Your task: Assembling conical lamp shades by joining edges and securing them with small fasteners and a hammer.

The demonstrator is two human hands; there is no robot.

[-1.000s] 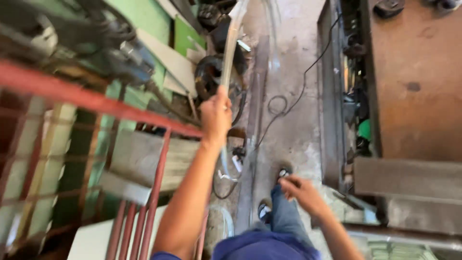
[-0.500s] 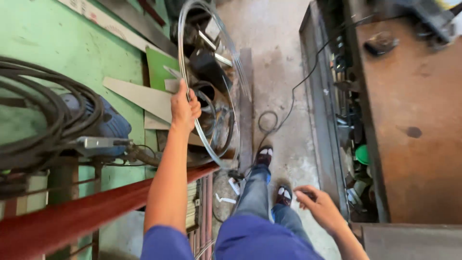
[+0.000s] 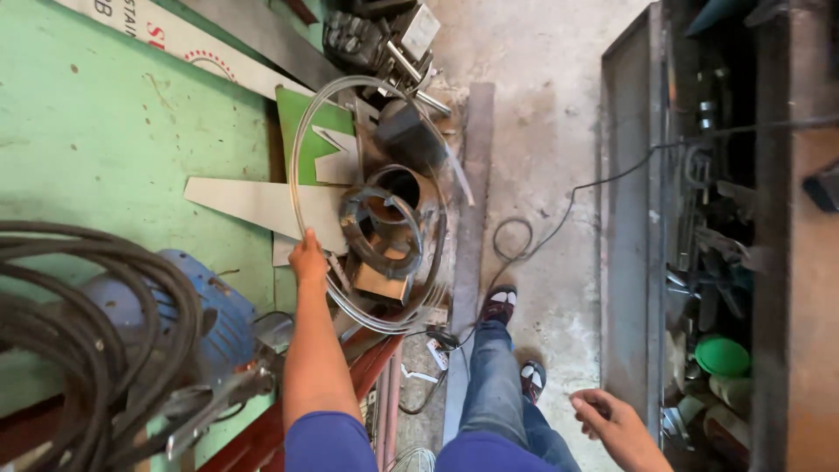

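The left hand (image 3: 308, 260) is closed around the rim of a big thin metal hoop (image 3: 367, 201) leaning upright among scrap against the green wall (image 3: 131, 131), seemingly to steady it, while the right hand (image 3: 612, 418) hangs loosely curled and empty near the cluttered desk (image 3: 629, 262).

The hoop (image 3: 301, 149) is a large ring of thin, bright metal strip, bent round with its loose ends overlapping at the bottom. It stands tilted over a heap of scrap on the floor, just beside the green wall, encircling a smaller dark ring (image 3: 380, 232) and a cut plate.
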